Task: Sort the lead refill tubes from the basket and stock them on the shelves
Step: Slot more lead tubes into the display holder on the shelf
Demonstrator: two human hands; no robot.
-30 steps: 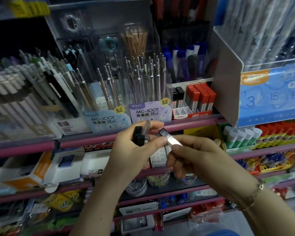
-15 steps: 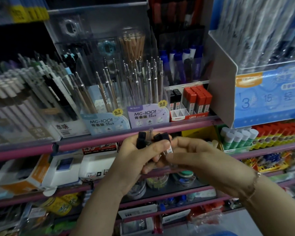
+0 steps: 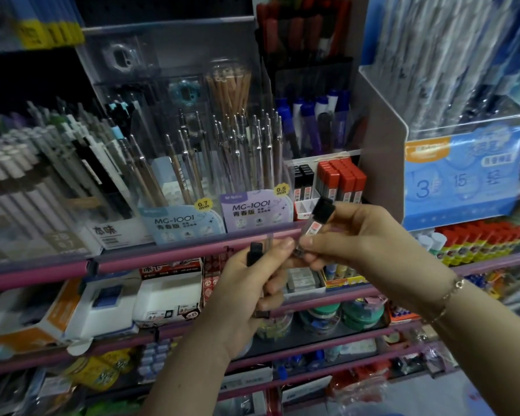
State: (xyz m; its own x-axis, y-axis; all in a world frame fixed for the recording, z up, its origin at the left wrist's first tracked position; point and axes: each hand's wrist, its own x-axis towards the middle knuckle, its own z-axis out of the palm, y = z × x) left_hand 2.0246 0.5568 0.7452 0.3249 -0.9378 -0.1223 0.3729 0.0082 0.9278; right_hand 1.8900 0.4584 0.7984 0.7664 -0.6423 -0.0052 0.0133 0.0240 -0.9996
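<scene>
The right hand (image 3: 364,244) pinches a black-capped lead refill tube (image 3: 315,223) at its lower end, cap tilted toward 1 o'clock, just below the white refill box (image 3: 308,213) on the pink shelf rail (image 3: 174,256). At 8 o'clock from it, the left hand (image 3: 252,292) grips more black-capped tubes (image 3: 255,255) upright. The box's black-capped slots at 12 o'clock show open room; red-capped tubes (image 3: 341,181) fill its right side.
</scene>
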